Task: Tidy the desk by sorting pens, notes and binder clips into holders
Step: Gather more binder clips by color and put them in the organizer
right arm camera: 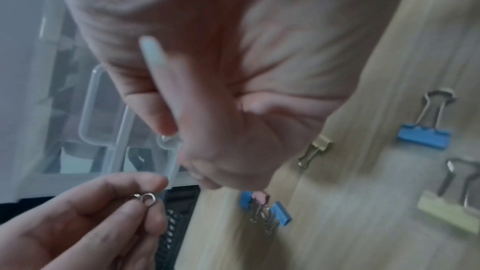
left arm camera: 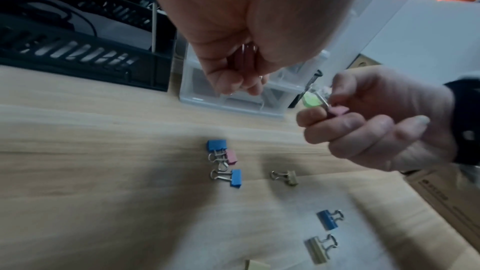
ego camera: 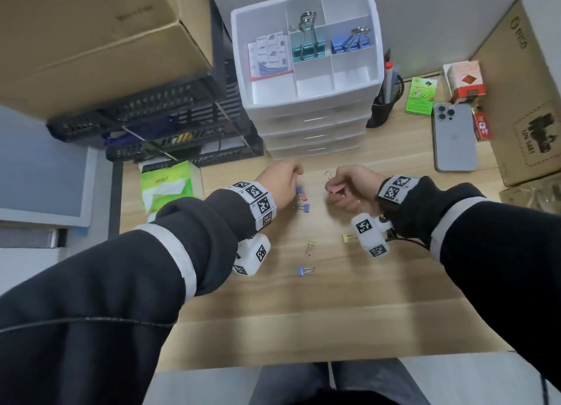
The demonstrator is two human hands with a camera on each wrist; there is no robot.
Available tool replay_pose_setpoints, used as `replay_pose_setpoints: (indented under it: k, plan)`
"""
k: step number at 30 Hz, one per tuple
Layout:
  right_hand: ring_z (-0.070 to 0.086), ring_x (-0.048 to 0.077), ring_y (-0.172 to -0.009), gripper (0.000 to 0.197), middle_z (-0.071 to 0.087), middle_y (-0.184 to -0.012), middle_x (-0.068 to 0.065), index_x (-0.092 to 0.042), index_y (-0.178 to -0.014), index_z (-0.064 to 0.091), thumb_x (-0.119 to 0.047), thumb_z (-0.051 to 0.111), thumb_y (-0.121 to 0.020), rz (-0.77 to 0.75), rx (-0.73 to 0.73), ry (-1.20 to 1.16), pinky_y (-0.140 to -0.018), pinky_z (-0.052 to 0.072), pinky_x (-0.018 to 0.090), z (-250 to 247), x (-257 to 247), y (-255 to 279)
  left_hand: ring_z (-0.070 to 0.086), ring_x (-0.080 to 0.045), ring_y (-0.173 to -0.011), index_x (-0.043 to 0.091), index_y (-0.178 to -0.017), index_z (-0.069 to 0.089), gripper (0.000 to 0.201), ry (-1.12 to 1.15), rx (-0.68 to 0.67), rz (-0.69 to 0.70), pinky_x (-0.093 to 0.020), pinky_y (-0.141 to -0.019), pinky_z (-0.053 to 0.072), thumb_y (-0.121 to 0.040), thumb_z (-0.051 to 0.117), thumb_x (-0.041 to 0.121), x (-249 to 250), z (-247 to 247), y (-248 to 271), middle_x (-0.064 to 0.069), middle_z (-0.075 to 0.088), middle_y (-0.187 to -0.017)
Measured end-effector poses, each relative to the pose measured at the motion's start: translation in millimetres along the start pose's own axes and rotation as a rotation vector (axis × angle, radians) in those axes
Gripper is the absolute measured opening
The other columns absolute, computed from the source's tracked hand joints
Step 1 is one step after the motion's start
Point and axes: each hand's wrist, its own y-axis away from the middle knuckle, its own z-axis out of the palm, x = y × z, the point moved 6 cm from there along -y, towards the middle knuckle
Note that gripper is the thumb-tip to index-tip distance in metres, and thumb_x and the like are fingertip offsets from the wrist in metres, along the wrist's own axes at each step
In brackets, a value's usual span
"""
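Note:
My right hand (ego camera: 340, 193) pinches a small pink binder clip (ego camera: 334, 189) above the desk, its wire handle pointing up. My left hand (ego camera: 291, 175) is curled just left of it; its fingers pinch a small binder clip (left arm camera: 246, 53) whose wire loops (right arm camera: 146, 198) show between the fingertips. Under the hands lies a cluster of blue and pink clips (ego camera: 302, 199). Nearer me lie a gold clip (ego camera: 309, 247), a yellow clip (ego camera: 348, 238) and a blue clip (ego camera: 304, 271). The white organizer (ego camera: 376, 40) holds notes (ego camera: 268, 55), a teal clip (ego camera: 308, 44) and a blue clip (ego camera: 350, 44).
A black pen holder (ego camera: 383, 107) with pens stands right of the drawer unit. A phone (ego camera: 453, 138), small boxes (ego camera: 420, 96) and a cardboard box (ego camera: 522, 125) fill the right side. Black trays (ego camera: 170, 125) and a green tissue pack (ego camera: 165, 186) sit at the left.

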Motion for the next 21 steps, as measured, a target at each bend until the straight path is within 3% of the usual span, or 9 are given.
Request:
replay_pose_setpoints:
  k: [2,6,10,13,16,18,21]
  plan:
    - [0.025,0.008,-0.037,0.001,0.036,-0.058,0.004,-0.012,-0.069,0.040,-0.012,0.039,-0.069,-0.028,-0.040,-0.059,-0.031,0.018,0.012,14.7,-4.2,4.3,0.058,-0.025,-0.081,0.010,-0.123,0.058,0.030,0.016,0.004,0.020,-0.030,-0.073,0.045,-0.100,0.037,0.007,6.9,-6.5,6.9,-0.008,0.063,-0.096]
    - [0.031,0.009,-0.038,0.023,0.047,-0.065,0.011,-0.005,-0.075,0.049,0.000,0.027,-0.080,-0.056,0.106,-0.020,-0.033,0.027,0.013,14.1,-5.9,1.0,0.054,-0.022,-0.085,0.011,-0.118,0.059,0.030,0.017,0.019,-0.008,-0.027,-0.073,0.038,-0.097,0.039,0.003,8.2,-15.6,10.4,-0.003,0.058,-0.101]
    - [0.044,0.014,-0.045,0.032,0.053,-0.068,0.012,-0.001,-0.082,0.056,0.008,0.025,-0.082,-0.065,0.269,0.017,-0.036,0.041,0.015,1.8,-1.1,0.1,0.057,-0.026,-0.091,0.016,-0.107,0.057,0.028,-0.068,-0.068,-0.145,-0.033,-0.081,0.048,-0.090,0.042,0.000,-16.3,-8.6,11.9,-0.007,0.060,-0.107]
    - [0.039,0.013,-0.042,0.033,0.044,-0.066,0.007,-0.006,-0.081,0.055,0.010,0.027,-0.074,-0.063,0.324,0.086,-0.033,0.033,0.015,-6.2,4.9,1.9,0.057,-0.026,-0.084,0.015,-0.104,0.052,0.024,-0.136,-0.124,-0.180,-0.034,-0.073,0.047,-0.091,0.038,0.002,-30.2,2.6,14.2,-0.006,0.059,-0.102]
    - [0.027,0.012,-0.043,0.021,0.036,-0.059,0.002,-0.010,-0.075,0.050,0.001,0.035,-0.067,-0.041,0.287,0.069,-0.034,0.022,0.013,-10.4,12.1,0.2,0.061,-0.029,-0.084,0.012,-0.109,0.053,0.021,-0.210,-0.168,-0.149,-0.035,-0.071,0.049,-0.096,0.037,0.012,-31.1,15.0,9.0,-0.008,0.063,-0.098]
    - [0.022,0.011,-0.045,0.016,0.031,-0.056,-0.001,-0.013,-0.070,0.050,-0.013,0.041,-0.083,-0.005,0.261,0.061,-0.035,0.018,0.012,-13.6,16.1,-3.5,0.063,-0.029,-0.087,0.014,-0.109,0.054,0.018,-0.262,-0.204,-0.097,-0.037,-0.074,0.052,-0.096,0.044,0.022,-27.5,25.1,1.1,-0.008,0.065,-0.100]
    - [0.019,0.010,-0.043,0.046,0.025,-0.052,-0.004,-0.015,-0.062,0.048,-0.042,0.041,-0.099,-0.007,0.268,0.094,-0.035,0.015,0.011,-19.6,17.6,-8.7,0.064,-0.031,-0.092,0.018,-0.109,0.057,0.021,-0.292,-0.237,-0.032,-0.037,-0.079,0.054,-0.090,0.055,0.026,-21.7,38.8,-12.5,-0.006,0.066,-0.105]
